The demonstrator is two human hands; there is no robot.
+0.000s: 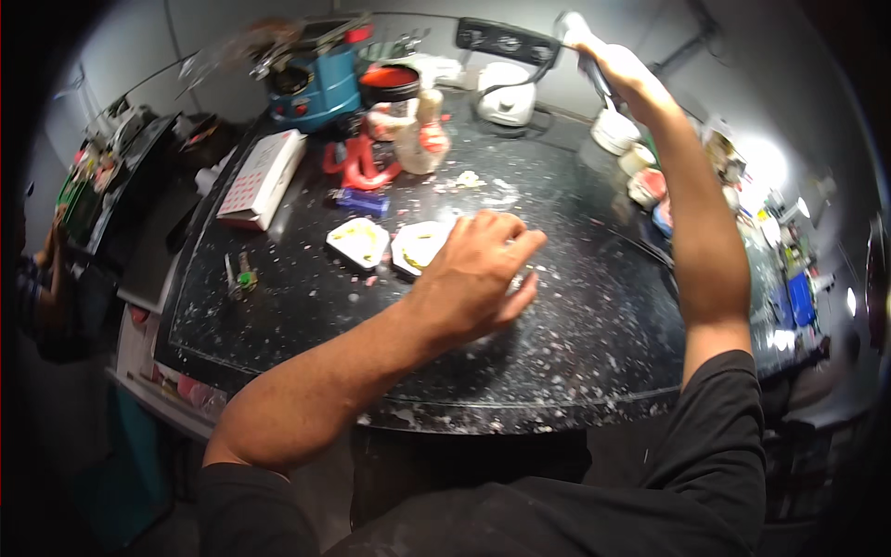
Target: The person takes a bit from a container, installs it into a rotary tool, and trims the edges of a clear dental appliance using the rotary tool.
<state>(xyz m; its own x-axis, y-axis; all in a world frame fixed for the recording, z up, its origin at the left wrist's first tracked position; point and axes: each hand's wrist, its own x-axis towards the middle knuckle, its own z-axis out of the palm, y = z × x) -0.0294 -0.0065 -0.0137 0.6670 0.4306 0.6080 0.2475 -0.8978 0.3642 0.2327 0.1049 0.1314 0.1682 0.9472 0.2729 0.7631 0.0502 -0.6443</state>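
fingers (pixel 531 243) of the left hand (pixel 475 269) were half-curled beside white pieces (pixel 360 241), while the right hand's (pixel 631 76) opening and either grip couldn't be discerned.

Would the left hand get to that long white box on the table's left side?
Probably yes. Between the left hand and the white cardboard box sit two small white cut-cornered pieces, but they look low enough to pass over.

A workshop or small lab is suggested: a black worktop (pixel 594 343) is spattered with white and pink specks, a blue machine (pixel 331 91) is set on it, and to that machine's right a black-rimmed jar (pixel 390 85) and a black power strip (pixel 506 43) are seen.
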